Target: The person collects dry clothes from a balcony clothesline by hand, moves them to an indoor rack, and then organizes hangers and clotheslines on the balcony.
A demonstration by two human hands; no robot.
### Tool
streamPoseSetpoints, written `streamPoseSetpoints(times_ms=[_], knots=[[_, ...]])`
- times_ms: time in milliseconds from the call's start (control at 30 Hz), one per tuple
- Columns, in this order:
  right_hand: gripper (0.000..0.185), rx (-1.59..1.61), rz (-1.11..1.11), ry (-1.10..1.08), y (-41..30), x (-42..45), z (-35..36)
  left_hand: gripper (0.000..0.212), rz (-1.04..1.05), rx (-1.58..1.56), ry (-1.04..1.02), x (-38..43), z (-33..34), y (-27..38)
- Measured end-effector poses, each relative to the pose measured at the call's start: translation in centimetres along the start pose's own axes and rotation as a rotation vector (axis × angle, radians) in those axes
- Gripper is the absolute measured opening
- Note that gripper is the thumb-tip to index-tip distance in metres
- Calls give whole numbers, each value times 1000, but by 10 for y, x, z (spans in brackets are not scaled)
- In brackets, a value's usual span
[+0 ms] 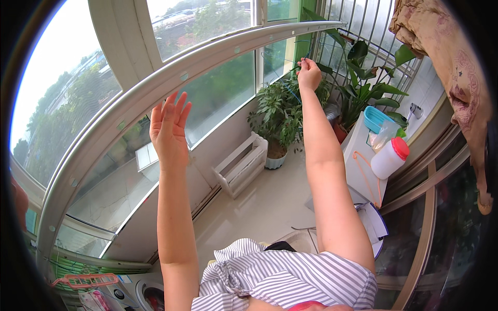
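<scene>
A long pale metal rail (212, 65) with holes along its side curves across the view in front of the windows. My left hand (170, 126) is raised to its lower edge, palm showing and fingers apart, holding nothing. Whether the fingertips touch the rail cannot be told. Farther along, below the rail's far end, my right hand (310, 74) pinches a thin blue wire hanger (307, 53) near its hook. The hanger's outline is faint against the window and the leaves.
Potted plants (278, 120) stand by the far corner, beside a white slatted rack (243, 165). A white cabinet (356, 171) bears a red-lidded jar (389, 157), a blue basket (376, 119) and an orange hanger (365, 173). Patterned cloth (465, 77) hangs right; a washing machine (142, 289) stands lower left.
</scene>
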State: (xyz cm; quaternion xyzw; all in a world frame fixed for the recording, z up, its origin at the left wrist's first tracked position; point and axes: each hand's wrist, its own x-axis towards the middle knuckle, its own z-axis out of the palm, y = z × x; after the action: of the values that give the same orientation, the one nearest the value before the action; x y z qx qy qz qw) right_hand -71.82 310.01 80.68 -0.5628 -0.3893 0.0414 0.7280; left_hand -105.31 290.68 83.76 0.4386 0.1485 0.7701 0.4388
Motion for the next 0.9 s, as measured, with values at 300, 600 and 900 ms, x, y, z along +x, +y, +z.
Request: streamPoseSetpoints(times_ms=[300, 600, 900], knots=[[20, 134, -44, -91, 3, -3, 13, 32, -5, -24, 42, 29, 9, -25], [19, 31, -147, -105, -25, -20, 35, 31, -29, 23, 66, 31, 13, -30], [23, -248, -247, -210, 5, -24, 46, 30, -74, 71, -71, 14, -2, -28]])
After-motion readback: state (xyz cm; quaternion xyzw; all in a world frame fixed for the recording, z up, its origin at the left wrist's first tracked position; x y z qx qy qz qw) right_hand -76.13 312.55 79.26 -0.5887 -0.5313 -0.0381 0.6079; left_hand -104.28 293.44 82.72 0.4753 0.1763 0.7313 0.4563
